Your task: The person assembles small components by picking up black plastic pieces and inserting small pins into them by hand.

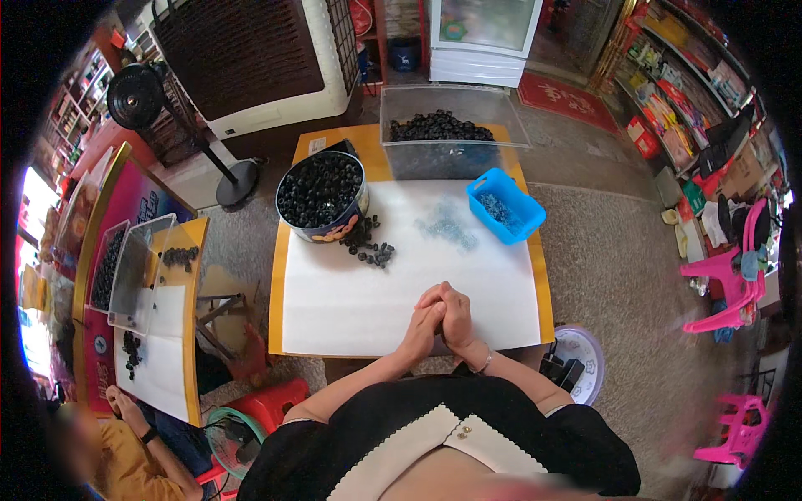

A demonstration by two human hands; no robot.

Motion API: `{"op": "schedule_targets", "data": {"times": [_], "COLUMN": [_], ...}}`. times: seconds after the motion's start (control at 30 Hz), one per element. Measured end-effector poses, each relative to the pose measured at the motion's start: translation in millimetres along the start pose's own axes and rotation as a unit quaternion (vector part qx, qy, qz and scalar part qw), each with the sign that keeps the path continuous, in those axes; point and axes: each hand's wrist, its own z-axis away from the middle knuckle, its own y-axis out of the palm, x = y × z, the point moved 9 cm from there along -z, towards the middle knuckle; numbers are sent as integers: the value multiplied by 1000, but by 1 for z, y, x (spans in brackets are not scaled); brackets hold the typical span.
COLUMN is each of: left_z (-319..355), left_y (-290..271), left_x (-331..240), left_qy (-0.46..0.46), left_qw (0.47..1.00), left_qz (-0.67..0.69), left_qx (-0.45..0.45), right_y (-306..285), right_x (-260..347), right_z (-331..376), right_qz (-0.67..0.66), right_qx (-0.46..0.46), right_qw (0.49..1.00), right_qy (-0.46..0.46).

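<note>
At the near edge of the white-covered table, my left hand and my right hand are clasped together, fingers folded over each other. Nothing shows between them. Beyond them to the left stands a round tin heaped with small black round parts. Several loose black parts lie beside it. Ahead to the right, small clear bluish pieces are scattered on the white sheet. A blue plastic basket next to them holds more of these pieces.
A clear bin of black parts stands at the table's far edge. To the left, a co-worker sits with hands together at another table. A floor fan, air cooler, red stool and pink chairs stand around.
</note>
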Motion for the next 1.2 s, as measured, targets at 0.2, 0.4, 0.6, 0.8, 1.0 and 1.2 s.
{"op": "schedule_targets", "data": {"times": [0.2, 0.4, 0.6, 0.8, 1.0, 1.2], "left_z": [-8, -17, -14, -14, 2, 5], "left_y": [-5, -2, 6, 18, 24, 20], "left_x": [-7, -17, -27, -39, -23, -12], "left_qy": [-54, -92, -106, 49, 94, -88], "left_qw": [997, 989, 975, 947, 939, 969], "left_qz": [49, -48, -99, -272, -280, -127], "left_qx": [-27, 103, 169, 166, 175, 192], "right_y": [-4, 9, 15, 18, 15, -13], "right_x": [-8, -16, -11, -15, -14, -10], "right_z": [-17, -17, -14, -14, -1, -14], "right_qz": [17, -58, -55, -171, -199, -47], "right_qx": [-19, 122, 150, 178, 151, 58], "right_qw": [1000, 971, 969, 956, 945, 986], "right_qy": [17, 199, 191, 158, 211, 152]}}
